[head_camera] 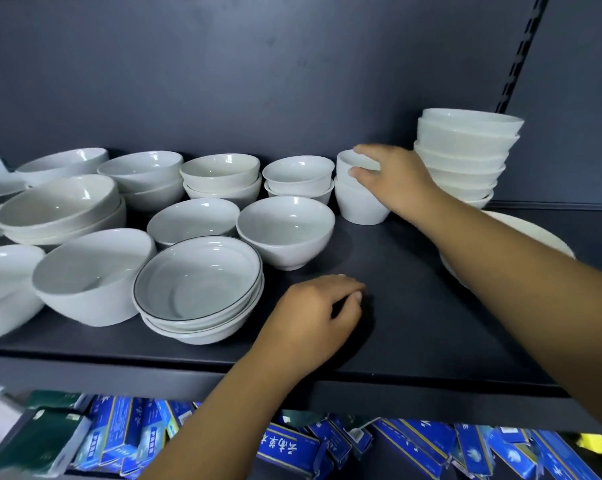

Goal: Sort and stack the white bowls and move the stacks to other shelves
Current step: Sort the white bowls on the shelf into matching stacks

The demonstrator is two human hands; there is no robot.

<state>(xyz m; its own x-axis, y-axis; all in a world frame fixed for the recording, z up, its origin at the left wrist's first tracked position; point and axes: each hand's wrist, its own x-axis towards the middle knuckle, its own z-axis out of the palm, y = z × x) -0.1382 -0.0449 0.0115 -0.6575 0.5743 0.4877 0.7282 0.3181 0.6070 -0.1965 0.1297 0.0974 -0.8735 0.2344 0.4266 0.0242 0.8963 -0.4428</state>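
Many white bowls stand on a dark shelf (414,299). My right hand (393,178) grips the rim of the top small deep bowl (348,161), which is nested in another small deep bowl (358,206). Right of it rises a tall stack of white bowls (466,147). My left hand (313,317) rests on the bare shelf with fingers curled and nothing in it. Beside that hand sits a stack of black-rimmed shallow bowls (197,289). A single footed bowl (285,230) stands behind it.
More bowls in pairs and singles fill the left and back of the shelf, such as a pair (298,180) and a large bowl (91,275). A wide plate (521,230) lies under my right forearm. Blue boxes (292,445) fill the shelf below.
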